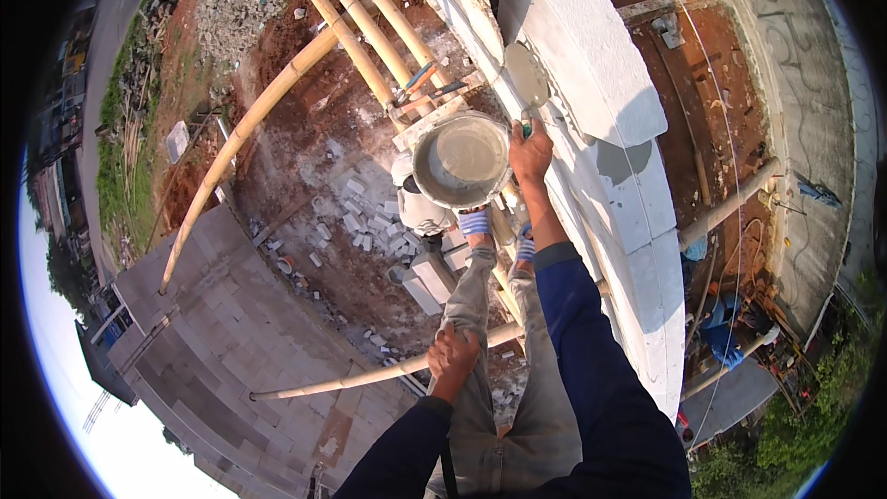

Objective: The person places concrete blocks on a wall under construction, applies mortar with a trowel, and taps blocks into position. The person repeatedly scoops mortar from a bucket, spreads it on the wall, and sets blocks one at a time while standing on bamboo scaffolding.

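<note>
While the person stands high on a bamboo scaffold looking straight down, the right hand (529, 153) is stretched forward with its fingers curled tight around the green handle of a flat steel trowel (527, 75), whose rounded blade, grey with mortar, lies against the side of the white block wall (591, 55). The left hand (453, 358) is lower and nearer the body, closed in a fist around a horizontal pale bamboo pole (370, 375) that crosses in front of the knees. Both arms wear dark blue sleeves.

Just left of the right hand, almost touching it, sits a round metal bucket (461, 159) holding wet grey mortar; it rests on the scaffold at the foot of the wall, ahead of the person's feet in blue-and-white striped socks (475, 222). Beyond the bucket, several thick yellowish bamboo poles (365, 28) run slanting upward in the picture, lashed together.

Far below lie scattered pale blocks (356, 222) on red-brown earth, and a lower wall of grey blocks (231, 333) at the left. To the right of the white wall, the inner floor shows reddish ground and planks.
</note>
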Tool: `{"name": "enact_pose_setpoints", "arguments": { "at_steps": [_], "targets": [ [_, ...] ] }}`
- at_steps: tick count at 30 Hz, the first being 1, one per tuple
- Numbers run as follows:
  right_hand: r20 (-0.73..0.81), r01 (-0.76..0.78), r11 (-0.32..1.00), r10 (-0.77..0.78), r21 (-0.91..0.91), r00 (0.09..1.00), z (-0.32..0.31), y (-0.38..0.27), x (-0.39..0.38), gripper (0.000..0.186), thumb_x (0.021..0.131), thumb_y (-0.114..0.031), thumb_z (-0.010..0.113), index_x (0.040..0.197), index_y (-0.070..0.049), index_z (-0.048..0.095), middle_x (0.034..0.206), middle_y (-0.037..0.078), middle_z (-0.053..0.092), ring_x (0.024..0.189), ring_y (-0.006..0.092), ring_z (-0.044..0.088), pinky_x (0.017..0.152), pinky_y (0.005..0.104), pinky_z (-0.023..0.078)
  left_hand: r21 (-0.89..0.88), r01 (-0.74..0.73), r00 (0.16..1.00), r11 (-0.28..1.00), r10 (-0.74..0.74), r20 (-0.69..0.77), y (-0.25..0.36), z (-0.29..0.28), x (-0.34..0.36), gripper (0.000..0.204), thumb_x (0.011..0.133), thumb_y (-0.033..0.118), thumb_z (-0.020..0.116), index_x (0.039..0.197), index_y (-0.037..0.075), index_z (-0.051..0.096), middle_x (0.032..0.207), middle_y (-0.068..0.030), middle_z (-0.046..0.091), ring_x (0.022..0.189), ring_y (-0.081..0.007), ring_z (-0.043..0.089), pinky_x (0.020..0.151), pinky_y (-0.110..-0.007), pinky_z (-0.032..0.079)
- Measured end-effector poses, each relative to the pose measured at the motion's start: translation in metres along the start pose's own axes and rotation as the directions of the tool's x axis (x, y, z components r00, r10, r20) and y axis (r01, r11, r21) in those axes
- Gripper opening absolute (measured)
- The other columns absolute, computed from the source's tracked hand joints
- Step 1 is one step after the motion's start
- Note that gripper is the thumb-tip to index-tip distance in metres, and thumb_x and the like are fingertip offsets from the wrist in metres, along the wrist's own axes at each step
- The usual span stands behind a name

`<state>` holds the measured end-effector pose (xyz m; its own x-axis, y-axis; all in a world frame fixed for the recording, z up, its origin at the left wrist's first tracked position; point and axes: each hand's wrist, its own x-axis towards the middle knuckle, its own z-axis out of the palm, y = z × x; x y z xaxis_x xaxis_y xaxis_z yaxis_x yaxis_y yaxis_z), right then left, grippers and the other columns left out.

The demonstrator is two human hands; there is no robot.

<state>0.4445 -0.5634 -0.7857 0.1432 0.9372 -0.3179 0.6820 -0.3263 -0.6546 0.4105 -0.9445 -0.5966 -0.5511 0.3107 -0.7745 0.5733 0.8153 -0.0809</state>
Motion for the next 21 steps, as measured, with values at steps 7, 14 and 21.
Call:
{"name": "enact_pose_setpoints", "arguments": {
  "at_steps": [7, 14, 21],
  "targets": [
    [-0.073, 0.103, 0.979, -0.092, 0.175, 0.993, 0.001, 0.001, 0.003, 0.026, 0.1, -0.025, 0.074, 0.107, -0.001, 0.069, 0.08, 0.02, 0.07, 0.071, 0.0373, 0.066, 0.071, 0.046, 0.053, 0.019, 0.0, 0.999, 1.0, -0.001, 0.04, 0.004, -0.006, 0.002, 0.053, 0.09, 0.044, 0.065, 0.129, 0.008, 0.071, 0.114, -0.0245, 0.076, 0.102, -0.0442, 0.075, 0.094, -0.054, 0.057],
    [-0.048, 0.146, 0.892, -0.139, 0.428, 0.989, -0.005, 0.016, -0.004, 0.027, 0.103, -0.026, 0.074, 0.112, 0.0, 0.069, 0.086, 0.017, 0.071, 0.075, 0.0297, 0.063, 0.075, 0.043, 0.052, 0.035, -0.051, 0.998, 0.998, 0.053, -0.047, 0.0, 0.003, -0.002, 0.049, 0.089, 0.043, 0.067, 0.121, 0.007, 0.072, 0.109, -0.0232, 0.076, 0.094, -0.0439, 0.076, 0.088, -0.054, 0.059],
    [-0.078, 0.201, 0.876, -0.186, 0.439, 0.979, -0.027, 0.048, -0.032, 0.017, 0.104, -0.018, 0.073, 0.106, -0.001, 0.068, 0.079, 0.005, 0.064, 0.073, 0.0124, 0.052, 0.069, 0.032, 0.048, 0.013, -0.028, 0.998, 1.0, 0.029, -0.056, 0.004, 0.002, -0.007, 0.047, 0.089, 0.042, 0.067, 0.119, 0.007, 0.072, 0.109, -0.023, 0.076, 0.096, -0.0442, 0.075, 0.089, -0.054, 0.058]
  ]
}}
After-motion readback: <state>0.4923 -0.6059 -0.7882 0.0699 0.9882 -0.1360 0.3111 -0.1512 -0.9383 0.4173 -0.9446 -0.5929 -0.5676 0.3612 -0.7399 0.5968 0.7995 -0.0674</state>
